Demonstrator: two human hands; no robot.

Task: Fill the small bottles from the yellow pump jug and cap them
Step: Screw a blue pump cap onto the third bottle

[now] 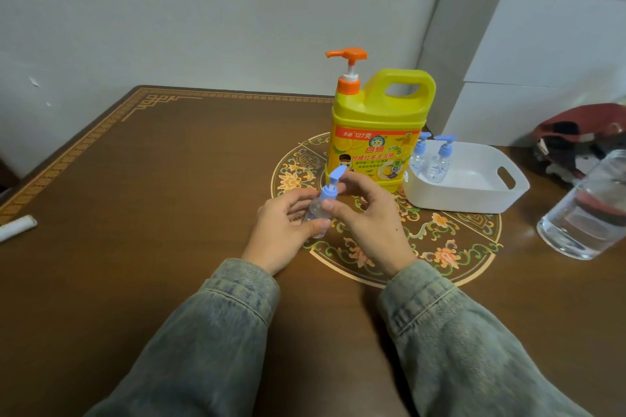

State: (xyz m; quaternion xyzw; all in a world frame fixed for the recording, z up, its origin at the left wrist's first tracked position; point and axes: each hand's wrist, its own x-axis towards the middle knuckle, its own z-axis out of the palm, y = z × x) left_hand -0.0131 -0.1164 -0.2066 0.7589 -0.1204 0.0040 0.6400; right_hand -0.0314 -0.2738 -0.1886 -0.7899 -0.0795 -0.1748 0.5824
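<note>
Head: hands [325,223] grip clear bottle [316,213].

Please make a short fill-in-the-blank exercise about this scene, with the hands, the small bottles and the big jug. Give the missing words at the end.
1. The pump on top of the yellow jug is ____ in colour.
2. The white tub holds ____ small bottles with blue pumps.
3. The left hand grips the clear body of the small bottle, while the right hand pinches its ____ cap.
4. The white tub stands to the ____ of the yellow jug.

Missing words: orange; two; blue; right
</note>
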